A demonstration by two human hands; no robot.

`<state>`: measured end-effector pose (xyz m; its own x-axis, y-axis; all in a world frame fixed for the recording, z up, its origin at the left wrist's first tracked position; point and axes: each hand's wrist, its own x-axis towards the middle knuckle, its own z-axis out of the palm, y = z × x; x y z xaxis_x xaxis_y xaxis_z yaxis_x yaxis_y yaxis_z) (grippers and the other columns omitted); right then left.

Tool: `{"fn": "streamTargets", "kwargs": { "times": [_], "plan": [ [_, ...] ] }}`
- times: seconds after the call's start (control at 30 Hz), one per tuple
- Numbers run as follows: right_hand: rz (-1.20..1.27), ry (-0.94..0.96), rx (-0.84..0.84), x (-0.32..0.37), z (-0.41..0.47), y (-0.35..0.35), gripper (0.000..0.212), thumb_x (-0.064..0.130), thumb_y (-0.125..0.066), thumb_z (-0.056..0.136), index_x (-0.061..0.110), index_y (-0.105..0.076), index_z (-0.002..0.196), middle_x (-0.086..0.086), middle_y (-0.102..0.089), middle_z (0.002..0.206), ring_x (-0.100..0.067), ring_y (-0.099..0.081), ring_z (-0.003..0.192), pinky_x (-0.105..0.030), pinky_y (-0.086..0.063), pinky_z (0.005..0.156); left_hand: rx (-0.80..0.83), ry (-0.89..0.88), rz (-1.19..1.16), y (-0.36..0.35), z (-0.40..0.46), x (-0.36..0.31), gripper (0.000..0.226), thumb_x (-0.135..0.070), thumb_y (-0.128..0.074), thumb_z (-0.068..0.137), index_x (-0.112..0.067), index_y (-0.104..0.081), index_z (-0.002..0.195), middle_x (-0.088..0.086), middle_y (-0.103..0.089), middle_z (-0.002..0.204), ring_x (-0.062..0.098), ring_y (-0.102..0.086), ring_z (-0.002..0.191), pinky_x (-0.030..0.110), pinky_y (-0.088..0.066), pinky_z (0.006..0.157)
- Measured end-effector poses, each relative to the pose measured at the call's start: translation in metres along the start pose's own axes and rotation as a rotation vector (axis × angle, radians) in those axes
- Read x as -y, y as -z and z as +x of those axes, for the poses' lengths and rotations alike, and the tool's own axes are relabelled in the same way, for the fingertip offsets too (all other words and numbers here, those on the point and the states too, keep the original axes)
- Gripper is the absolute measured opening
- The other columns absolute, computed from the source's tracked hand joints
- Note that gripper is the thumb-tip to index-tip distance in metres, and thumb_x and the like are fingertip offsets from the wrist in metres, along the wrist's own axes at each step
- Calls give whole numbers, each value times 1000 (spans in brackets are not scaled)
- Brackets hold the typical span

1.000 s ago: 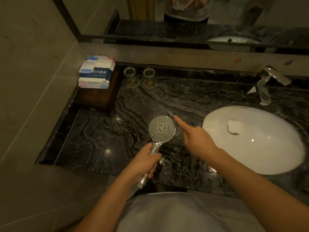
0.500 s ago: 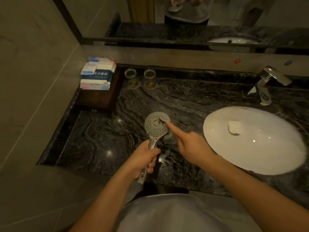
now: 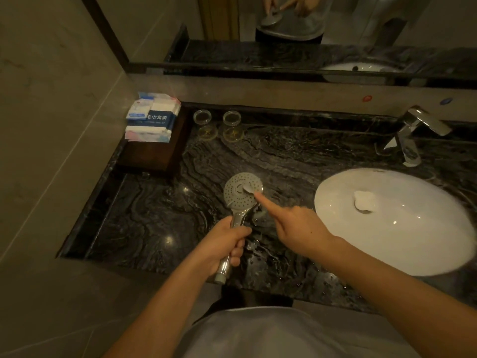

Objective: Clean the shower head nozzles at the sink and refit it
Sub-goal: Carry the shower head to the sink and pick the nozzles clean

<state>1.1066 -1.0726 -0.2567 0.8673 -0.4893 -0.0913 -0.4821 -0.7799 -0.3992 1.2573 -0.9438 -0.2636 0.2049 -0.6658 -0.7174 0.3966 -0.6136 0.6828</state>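
The left hand grips the chrome handle of the shower head, holding it face up over the dark marble worktop, left of the white sink. The right hand points its forefinger onto the nozzle face, other fingers curled and holding nothing.

Single head-worn view looks steeply down from above the counter edge, sink at right, close range.
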Motion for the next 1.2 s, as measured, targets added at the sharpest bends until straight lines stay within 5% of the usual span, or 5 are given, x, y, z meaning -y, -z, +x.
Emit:
{"fn": "streamTargets", "kwargs": {
  "times": [0.4, 0.57, 0.7, 0.87, 1.2],
  "plan": [
    [12, -103, -31, -14, 8, 4, 73, 25, -41, 99, 53, 1, 152, -3, -53, 64, -32, -60, 60, -44, -54, 62, -19, 25, -4, 2, 4, -1, 11, -9, -56, 102, -13, -46, 105, -1, -46, 57, 8, -35, 40, 20, -29, 34],
    [-79, 87, 48, 1, -1, -3, 75, 28, -40, 99, 52, 9, 150, -4, -61, 67, -28, -59, 58, -44, -54, 60, -20, 6, 15, 3, 4, -8, 9, -9, -55, 102, -14, -48, 106, -1, -46, 56, 8, -37, 41, 22, -30, 35],
    [-47, -83, -64, -15, 16, 11, 73, 26, -41, 99, 53, 1, 152, -4, -56, 62, -28, -57, 56, -44, -54, 60, -48, -7, 10, -2, 7, -8, 10, -7, -53, 102, -14, -47, 101, 0, -45, 57, 9, -36, 41, 21, -29, 35],
    [-135, 129, 118, -1, 0, -1, 82, 25, -43, 96, 52, 13, 149, -5, -63, 68, -28, -60, 58, -42, -54, 59, -17, 21, 4, 2, 9, -4, 9, -10, -55, 102, -15, -48, 105, -1, -47, 58, 9, -38, 42, 23, -31, 36],
    [-192, 137, 175, -6, 5, 4, 80, 29, -39, 97, 51, 17, 149, -3, -61, 71, -24, -58, 59, -41, -55, 61, -18, 29, 42, 3, 7, -6, 10, -8, -53, 101, -15, -47, 101, -1, -46, 57, 9, -37, 41, 22, -31, 36]
  ]
}}
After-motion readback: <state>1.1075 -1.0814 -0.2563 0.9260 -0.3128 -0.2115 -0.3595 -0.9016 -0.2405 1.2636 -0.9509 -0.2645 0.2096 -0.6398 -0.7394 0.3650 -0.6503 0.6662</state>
